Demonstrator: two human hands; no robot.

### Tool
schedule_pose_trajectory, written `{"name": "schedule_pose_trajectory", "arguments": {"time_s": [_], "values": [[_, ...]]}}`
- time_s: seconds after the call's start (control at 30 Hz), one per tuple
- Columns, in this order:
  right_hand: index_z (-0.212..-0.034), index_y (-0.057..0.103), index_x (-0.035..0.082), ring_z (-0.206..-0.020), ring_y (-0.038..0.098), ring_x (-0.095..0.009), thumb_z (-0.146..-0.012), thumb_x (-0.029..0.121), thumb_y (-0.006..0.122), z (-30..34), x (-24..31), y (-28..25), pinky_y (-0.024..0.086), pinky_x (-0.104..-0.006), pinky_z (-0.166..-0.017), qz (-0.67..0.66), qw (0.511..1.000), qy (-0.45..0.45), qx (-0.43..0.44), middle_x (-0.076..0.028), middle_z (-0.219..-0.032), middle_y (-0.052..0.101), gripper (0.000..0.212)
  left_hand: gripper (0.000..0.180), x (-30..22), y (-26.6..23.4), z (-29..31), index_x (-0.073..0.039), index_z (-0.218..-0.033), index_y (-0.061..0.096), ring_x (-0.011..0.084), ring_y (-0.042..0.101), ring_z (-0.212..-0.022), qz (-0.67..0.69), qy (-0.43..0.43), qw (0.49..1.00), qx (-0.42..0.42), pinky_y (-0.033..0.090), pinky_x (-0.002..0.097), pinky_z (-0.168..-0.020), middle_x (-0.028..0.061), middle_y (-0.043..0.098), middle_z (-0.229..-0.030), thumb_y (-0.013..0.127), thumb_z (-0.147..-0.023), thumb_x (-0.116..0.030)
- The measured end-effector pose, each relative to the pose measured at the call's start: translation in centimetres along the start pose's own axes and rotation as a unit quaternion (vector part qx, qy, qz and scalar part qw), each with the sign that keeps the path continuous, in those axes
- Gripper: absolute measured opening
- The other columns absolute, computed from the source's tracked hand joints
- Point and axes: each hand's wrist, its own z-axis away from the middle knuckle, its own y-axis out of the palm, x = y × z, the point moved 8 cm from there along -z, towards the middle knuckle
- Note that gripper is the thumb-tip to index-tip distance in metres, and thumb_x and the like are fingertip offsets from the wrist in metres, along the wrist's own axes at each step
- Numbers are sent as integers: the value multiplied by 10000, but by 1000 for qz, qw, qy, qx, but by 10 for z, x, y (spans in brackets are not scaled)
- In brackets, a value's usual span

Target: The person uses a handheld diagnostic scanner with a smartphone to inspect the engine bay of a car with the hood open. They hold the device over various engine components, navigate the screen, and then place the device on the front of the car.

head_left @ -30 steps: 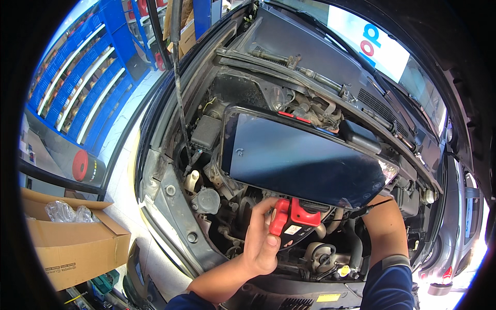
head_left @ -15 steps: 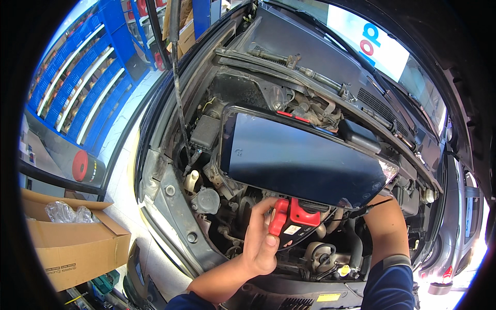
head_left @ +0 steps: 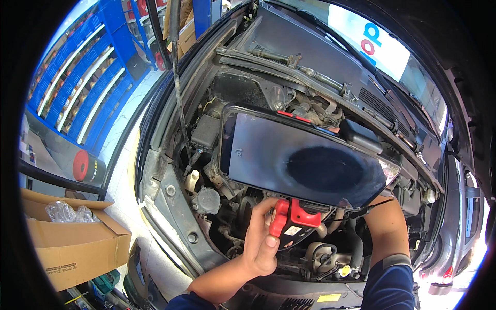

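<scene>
An inspection camera with a wide screen (head_left: 305, 160) is held over the open engine bay of a car. My left hand (head_left: 262, 240) is closed round its red and black grip (head_left: 294, 222), below the screen. A blurred pale picture with a dark oval fills much of the screen. My right forearm (head_left: 385, 227) reaches down behind the screen's right end, so that hand's fingers are hidden. Beside the right wrist runs a thin black cable (head_left: 378, 205). Below the screen, a black hose (head_left: 355, 243) and a yellow cap (head_left: 344, 270) show among the engine parts.
A prop rod (head_left: 178, 98) stands at the left of the engine bay. On the floor at left is an open cardboard box (head_left: 82, 248) with clear plastic in it. Blue shelving (head_left: 98, 88) stands far left, and a grey car (head_left: 449, 237) at right.
The screen's picture has gone from a dim, nearly even dark to a lighter blur with a dark oval. My left hand and right forearm have hardly moved.
</scene>
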Motion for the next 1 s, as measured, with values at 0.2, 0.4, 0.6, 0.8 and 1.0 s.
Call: {"name": "schedule_pose_trajectory", "arguments": {"time_s": [0.2, 0.4, 0.6, 0.8, 1.0], "values": [[-987, 753, 83, -989, 719, -305, -917, 306, 571, -1, -2, 0, 593, -421, -818, 1, 1000, 5, 3, -159, -1053, 722, 297, 907, 6, -5, 2, 19, -1398, 266, 180, 652, -738, -7, -9, 1000, -7, 531, 268, -621, 196, 653, -986, 532, -921, -704], [-994, 752, 84, -995, 718, -304, -917, 307, 572, -1, -3, 3, 592, -421, -821, -1, 1000, 9, 7, -158, -1060, 720, 297, 909, 9, -8, 4, 21, -1393, 265, 181, 655, -742, -25, -5, 1000, -6, 534, 268, -618, 196, 654, -991, 530, -921, -710], [-1000, 751, 85, -1000, 716, -303, -917, 308, 573, -1, -3, 5, 592, -420, -824, -2, 1000, 13, 11, -156, -1067, 719, 297, 926, 5, -5, 1, 28, -1386, 261, 184, 659, -745, -20, -2, 1000, -8, 536, 266, -616, 203, 645, -1009, 518, -918, -728], [-1007, 750, 86, -1006, 714, -302, -918, 309, 574, -1, -5, 8, 591, -419, -827, -2, 1000, 17, 16, -155, -1074, 718, 298, 943, 3, -4, 1, 35, -1382, 261, 178, 656, -741, -27, -3, 1000, -8, 535, 262, -617, 199, 644, -998, 507, -913, -745], [-1014, 748, 87, -1012, 713, -300, -918, 311, 575, -2, -6, 9, 590, -418, -830, -4, 1000, 21, 19, -153, -1081, 716, 299, 931, 4, -5, 2, 35, -1383, 260, 174, 652, -733, -34, 6, 999, -5, 531, 262, -620, 202, 646, -989, 503, -922, -736]]}}
